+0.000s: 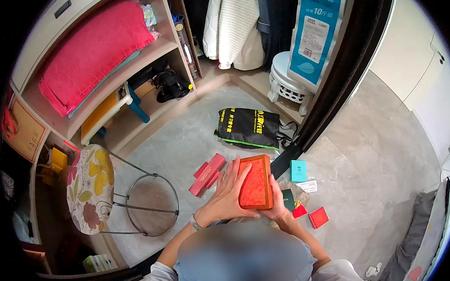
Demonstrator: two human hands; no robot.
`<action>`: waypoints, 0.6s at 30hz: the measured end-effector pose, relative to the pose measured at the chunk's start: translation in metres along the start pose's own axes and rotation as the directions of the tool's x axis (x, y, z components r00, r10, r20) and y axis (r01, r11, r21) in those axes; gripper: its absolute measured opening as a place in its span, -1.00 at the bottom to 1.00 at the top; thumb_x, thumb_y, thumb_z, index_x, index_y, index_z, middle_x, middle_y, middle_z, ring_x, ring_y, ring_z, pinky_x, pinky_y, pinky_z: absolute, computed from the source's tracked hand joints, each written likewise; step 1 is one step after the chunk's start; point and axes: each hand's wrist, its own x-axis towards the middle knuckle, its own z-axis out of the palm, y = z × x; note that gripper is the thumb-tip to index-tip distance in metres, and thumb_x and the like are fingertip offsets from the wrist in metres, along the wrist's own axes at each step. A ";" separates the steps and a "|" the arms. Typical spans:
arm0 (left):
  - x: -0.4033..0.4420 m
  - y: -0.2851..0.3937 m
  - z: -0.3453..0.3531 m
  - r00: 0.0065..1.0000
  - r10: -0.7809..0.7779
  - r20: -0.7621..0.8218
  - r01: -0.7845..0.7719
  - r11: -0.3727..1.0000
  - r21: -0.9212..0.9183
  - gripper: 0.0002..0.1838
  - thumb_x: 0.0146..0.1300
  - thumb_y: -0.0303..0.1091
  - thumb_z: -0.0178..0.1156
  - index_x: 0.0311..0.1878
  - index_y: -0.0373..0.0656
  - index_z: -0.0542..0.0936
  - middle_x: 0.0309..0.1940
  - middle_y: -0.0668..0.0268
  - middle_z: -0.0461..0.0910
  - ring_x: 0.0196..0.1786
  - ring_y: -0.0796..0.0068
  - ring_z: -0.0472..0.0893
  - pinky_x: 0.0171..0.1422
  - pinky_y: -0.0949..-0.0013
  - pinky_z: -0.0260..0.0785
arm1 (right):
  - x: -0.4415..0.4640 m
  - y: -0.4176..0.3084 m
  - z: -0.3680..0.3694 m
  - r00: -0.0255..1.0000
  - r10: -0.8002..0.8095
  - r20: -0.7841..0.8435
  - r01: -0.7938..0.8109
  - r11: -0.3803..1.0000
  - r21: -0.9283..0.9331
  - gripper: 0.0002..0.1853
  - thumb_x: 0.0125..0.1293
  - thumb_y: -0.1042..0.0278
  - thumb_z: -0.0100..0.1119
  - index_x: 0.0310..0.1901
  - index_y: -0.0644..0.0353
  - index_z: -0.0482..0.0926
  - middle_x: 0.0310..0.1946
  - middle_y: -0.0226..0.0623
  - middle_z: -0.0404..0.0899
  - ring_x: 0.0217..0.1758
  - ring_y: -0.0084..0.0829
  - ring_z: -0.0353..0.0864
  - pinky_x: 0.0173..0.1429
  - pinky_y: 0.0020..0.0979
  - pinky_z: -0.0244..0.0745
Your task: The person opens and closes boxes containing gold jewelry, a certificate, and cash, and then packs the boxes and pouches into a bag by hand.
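A wooden-framed box (267, 184) with a red patterned face is tilted up in front of my body. My left hand (225, 190) lies against its left side and face, the fingers stretched out and pointing up. At the right edge, my right hand (278, 202) grips the box, with its fingers mostly hidden behind it. Left of the hands, long pink-red boxes (207, 174) lie on the floor. To the right are a teal box (298, 171), a white printed card (307, 186), a dark green booklet (288, 199), and a small red box (318, 217).
A black bag (247, 127) with yellow lettering lies ahead. A round flowered stool (90, 190) is tipped on its side at left. Shelves (163, 49) hold a pink cloth and black shoes. A white stool (282, 68) and a blue sack (315, 39) stand beyond.
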 end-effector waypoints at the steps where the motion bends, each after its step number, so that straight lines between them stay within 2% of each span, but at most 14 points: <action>1: 0.002 0.006 0.001 0.999 -0.048 0.006 0.048 0.999 0.006 0.43 -0.27 0.19 0.57 0.56 -0.12 -0.14 0.52 -0.24 -0.27 0.55 -0.33 -0.18 0.50 -0.34 -0.16 | -0.001 0.003 0.003 1.000 -0.001 0.002 0.001 1.000 0.004 -0.28 0.45 -0.30 -0.15 0.40 0.10 0.27 0.32 -0.25 0.42 0.32 -0.32 0.45 0.38 -0.17 0.34; 2: 0.004 0.007 0.006 0.999 -0.047 0.008 0.047 0.999 0.010 0.43 -0.27 0.19 0.57 0.56 -0.12 -0.14 0.52 -0.24 -0.27 0.55 -0.33 -0.18 0.50 -0.34 -0.16 | -0.003 0.006 0.007 1.000 -0.011 0.007 0.012 0.998 -0.068 -0.29 0.45 -0.29 -0.14 0.40 0.11 0.27 0.30 -0.24 0.43 0.30 -0.33 0.46 0.36 -0.20 0.36; 3: 0.007 0.007 0.013 0.993 -0.104 -0.060 0.097 0.990 -0.105 0.41 -0.22 0.14 0.56 0.55 -0.22 -0.16 0.52 -0.24 -0.22 0.57 -0.25 -0.16 0.55 -0.19 -0.16 | -0.005 0.008 0.010 1.000 -0.021 0.011 0.022 0.990 -0.139 -0.29 0.45 -0.28 -0.13 0.40 0.12 0.27 0.29 -0.24 0.44 0.29 -0.33 0.48 0.34 -0.24 0.38; 4: 0.007 0.006 0.018 0.978 -0.168 -0.120 0.138 0.965 -0.224 0.38 -0.16 0.08 0.55 0.53 -0.32 -0.17 0.51 -0.23 -0.18 0.58 -0.17 -0.15 0.59 -0.03 -0.15 | -0.003 0.012 0.005 1.000 0.005 -0.007 -0.007 0.975 -0.221 -0.26 0.45 -0.32 -0.18 0.43 0.08 0.22 0.34 -0.23 0.38 0.34 -0.30 0.43 0.40 -0.19 0.34; 5: 0.007 0.005 0.022 0.979 -0.166 -0.119 0.137 0.966 -0.221 0.38 -0.16 0.08 0.55 0.53 -0.32 -0.17 0.51 -0.23 -0.18 0.58 -0.17 -0.15 0.59 -0.03 -0.15 | -0.003 0.014 0.004 1.000 0.003 -0.006 -0.004 0.976 -0.218 -0.26 0.45 -0.32 -0.18 0.43 0.08 0.22 0.34 -0.23 0.38 0.34 -0.30 0.43 0.40 -0.19 0.34; 7: 0.006 0.005 0.026 0.968 -0.233 -0.091 0.200 0.940 -0.277 0.30 -0.07 -0.03 0.49 0.52 -0.39 -0.17 0.49 -0.19 -0.06 0.57 -0.09 -0.06 0.59 0.07 -0.09 | -0.003 0.020 0.006 0.999 -0.032 -0.025 0.026 0.979 -0.200 -0.28 0.47 -0.30 -0.18 0.39 0.14 0.27 0.25 -0.26 0.46 0.26 -0.39 0.49 0.33 -0.32 0.40; 8: 0.005 0.003 0.028 0.969 -0.231 -0.089 0.199 0.941 -0.275 0.30 -0.07 -0.03 0.49 0.52 -0.39 -0.17 0.49 -0.19 -0.06 0.57 -0.09 -0.06 0.59 0.07 -0.09 | -0.002 0.022 0.002 1.000 -0.023 -0.015 0.018 0.966 -0.259 -0.21 0.44 -0.38 -0.22 0.44 0.11 0.19 0.35 -0.23 0.36 0.35 -0.32 0.41 0.40 -0.21 0.34; 10: 0.004 -0.002 0.032 0.969 -0.227 -0.093 0.187 0.930 -0.317 0.22 -0.05 -0.08 0.40 0.50 -0.43 -0.15 0.48 -0.30 -0.12 0.56 -0.26 -0.13 0.58 -0.02 -0.09 | 0.001 0.027 -0.002 0.999 -0.030 -0.028 0.021 0.961 -0.275 -0.21 0.44 -0.39 -0.23 0.45 0.10 0.18 0.35 -0.22 0.36 0.35 -0.31 0.41 0.39 -0.21 0.35; 11: 0.002 -0.005 0.035 0.970 -0.227 -0.089 0.188 0.929 -0.318 0.22 -0.05 -0.08 0.40 0.50 -0.43 -0.15 0.48 -0.30 -0.12 0.56 -0.26 -0.13 0.58 -0.02 -0.09 | 0.001 0.029 -0.004 0.999 -0.034 -0.042 0.020 0.956 -0.292 -0.20 0.44 -0.39 -0.24 0.45 0.09 0.17 0.35 -0.21 0.36 0.35 -0.31 0.42 0.39 -0.21 0.35; 14: 0.000 -0.011 0.035 0.973 -0.198 -0.114 0.152 0.933 -0.326 0.20 -0.04 -0.14 0.41 0.51 -0.40 -0.15 0.46 -0.24 -0.02 0.56 -0.15 -0.05 0.58 0.04 -0.08 | 0.001 0.031 -0.008 0.998 -0.016 -0.058 -0.003 0.946 -0.325 -0.19 0.43 -0.42 -0.28 0.46 0.08 0.15 0.35 -0.20 0.35 0.36 -0.30 0.41 0.41 -0.19 0.34; 16: -0.003 -0.011 0.025 0.970 -0.241 -0.016 0.190 0.800 -0.570 0.20 -0.04 -0.20 0.42 0.53 -0.37 -0.15 0.44 -0.15 0.08 0.52 -0.06 0.09 0.55 0.06 0.00 | 0.000 0.028 -0.007 0.999 0.004 -0.034 -0.015 0.948 -0.319 -0.17 0.43 -0.43 -0.31 0.47 0.08 0.13 0.36 -0.19 0.33 0.37 -0.27 0.40 0.42 -0.16 0.33; 17: -0.005 -0.012 0.023 0.970 -0.244 -0.014 0.192 0.799 -0.570 0.20 -0.04 -0.20 0.42 0.53 -0.37 -0.15 0.44 -0.15 0.08 0.52 -0.06 0.09 0.55 0.06 0.00 | -0.001 0.027 -0.006 1.000 0.024 -0.009 -0.025 0.949 -0.314 -0.16 0.42 -0.45 -0.34 0.48 0.07 0.11 0.37 -0.18 0.32 0.38 -0.24 0.39 0.43 -0.14 0.31; 18: -0.008 -0.012 0.021 0.959 -0.282 0.020 0.231 0.739 -0.633 0.19 -0.03 -0.23 0.42 0.54 -0.35 -0.15 0.43 -0.10 0.12 0.50 0.01 0.15 0.54 0.10 0.03 | -0.002 0.025 -0.001 1.000 0.025 -0.009 -0.026 0.950 -0.312 -0.16 0.42 -0.45 -0.34 0.48 0.07 0.11 0.37 -0.18 0.32 0.38 -0.24 0.39 0.43 -0.14 0.31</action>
